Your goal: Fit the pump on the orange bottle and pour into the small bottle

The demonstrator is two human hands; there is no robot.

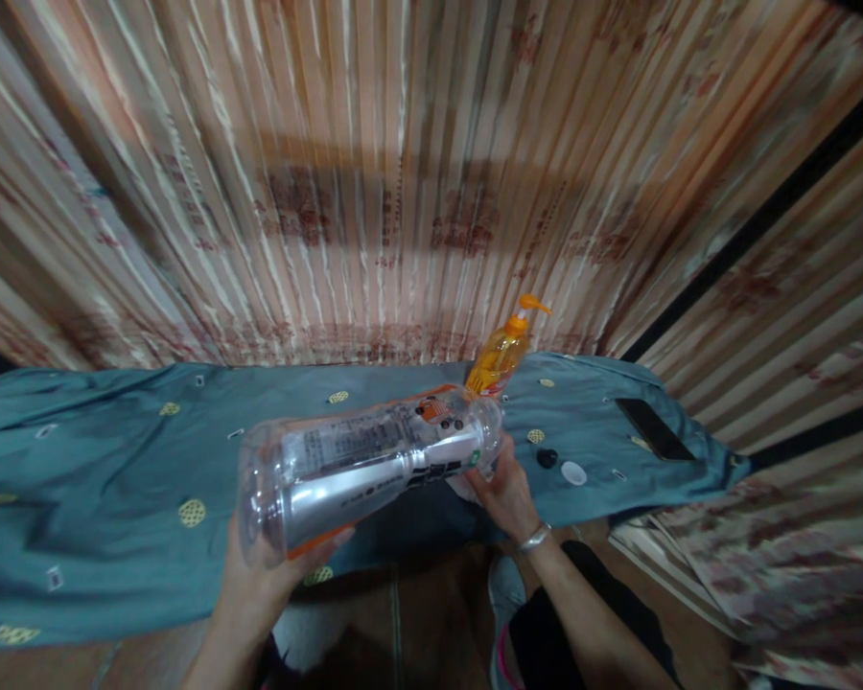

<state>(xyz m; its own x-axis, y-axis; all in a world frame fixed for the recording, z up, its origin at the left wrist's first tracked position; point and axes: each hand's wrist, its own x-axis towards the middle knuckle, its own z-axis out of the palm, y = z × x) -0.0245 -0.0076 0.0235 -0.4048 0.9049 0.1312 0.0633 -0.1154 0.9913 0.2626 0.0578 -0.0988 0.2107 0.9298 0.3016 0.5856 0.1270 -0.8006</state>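
A large clear plastic bottle (374,465) with a silver and orange label lies tilted across both my hands above the cloth. Its base points left and its neck end points right. My left hand (269,565) grips the base end from below, thumb along the underside. At the neck end my right hand (504,487) is closed round the bottle, a bracelet on its wrist. Something pale, perhaps a tissue (463,488), shows beneath that hand; I cannot tell if it is held. Behind the neck stands a yellow pump bottle (501,356), its lower part partly covered.
A blue-green patterned cloth (115,479) covers the long low surface. Right of my right hand lie a small black object (548,458) and a white disc (573,473). A dark phone (654,428) rests farther right. Pleated curtains (374,192) hang behind and at the right.
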